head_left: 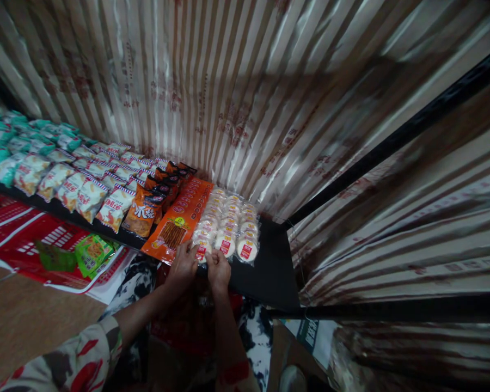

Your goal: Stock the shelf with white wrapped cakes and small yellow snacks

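Both of my hands meet at the front edge of a black shelf (269, 272), on a clear-wrapped round white cracker pack (201, 251) with a red label. My left hand (183, 267) pinches its left side, and my right hand (218, 270) grips its right side. Overlapping rows of the same cracker packs (228, 223) run back toward the wall. Just left of them lies a flat orange snack bag (179, 223) picturing brown sticks. Beside that stand orange and black snack bags (141, 209).
White snack bags (92, 196) and teal ones (20, 136) fill the shelf's left part. Below sits a red basket (20, 239) holding green packets (93, 253). Striped sheeting (228, 98) hangs behind. A black pole (392, 141) slants up on the right.
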The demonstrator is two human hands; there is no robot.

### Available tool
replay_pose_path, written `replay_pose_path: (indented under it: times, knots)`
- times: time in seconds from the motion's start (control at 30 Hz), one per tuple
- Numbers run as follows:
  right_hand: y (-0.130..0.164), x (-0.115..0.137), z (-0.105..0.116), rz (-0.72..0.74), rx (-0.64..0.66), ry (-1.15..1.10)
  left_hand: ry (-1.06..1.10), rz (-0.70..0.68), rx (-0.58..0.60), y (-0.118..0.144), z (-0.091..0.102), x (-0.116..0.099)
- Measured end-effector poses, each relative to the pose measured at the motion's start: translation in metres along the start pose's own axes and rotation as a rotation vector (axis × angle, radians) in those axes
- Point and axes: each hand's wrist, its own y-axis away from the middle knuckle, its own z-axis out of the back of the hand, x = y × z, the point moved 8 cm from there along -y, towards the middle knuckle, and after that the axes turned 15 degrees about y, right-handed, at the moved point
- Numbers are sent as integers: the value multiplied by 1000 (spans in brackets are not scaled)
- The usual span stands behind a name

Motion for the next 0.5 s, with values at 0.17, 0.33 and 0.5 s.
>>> replay_pose_path:
  times: [0.17,0.33,0.5]
  knots:
    - [-4,-2,-3,10,7,-16,-51,-66,-3,2,-3,-4]
    - [4,1,-4,59,-18,-84,-60,-73,-1,3,-3,-3]
    - [14,4,-4,120,-107,-26,-55,-65,15,0,-4,-1]
